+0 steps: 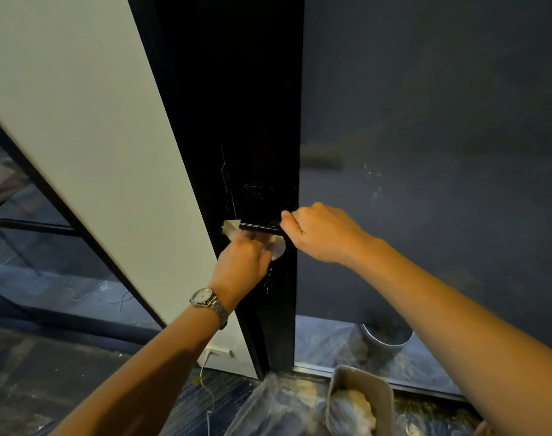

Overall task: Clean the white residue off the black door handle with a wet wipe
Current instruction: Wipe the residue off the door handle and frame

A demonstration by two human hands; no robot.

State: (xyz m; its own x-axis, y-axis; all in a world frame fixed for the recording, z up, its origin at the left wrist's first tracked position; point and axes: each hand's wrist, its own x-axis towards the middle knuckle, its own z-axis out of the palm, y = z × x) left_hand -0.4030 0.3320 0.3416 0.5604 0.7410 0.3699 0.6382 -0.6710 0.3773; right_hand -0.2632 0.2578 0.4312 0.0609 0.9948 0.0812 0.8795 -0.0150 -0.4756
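Observation:
The black door handle (257, 227) is a horizontal lever on the black door stile (243, 121), below a round lock plate. My right hand (318, 232) grips the lever's right end. My left hand (241, 265), with a metal wristwatch, holds a white wet wipe (277, 250) bunched just under the lever. A corner of the wipe (231, 226) sticks out past the lever's left tip. White specks dot the stile below the handle.
A white wall panel (89, 146) runs along the left of the stile, and dark frosted glass (425, 152) lies to the right. On the floor stand a grey bin (361, 376) holding crumpled wipes, plastic sheeting (268, 407) and a white cable (205, 382).

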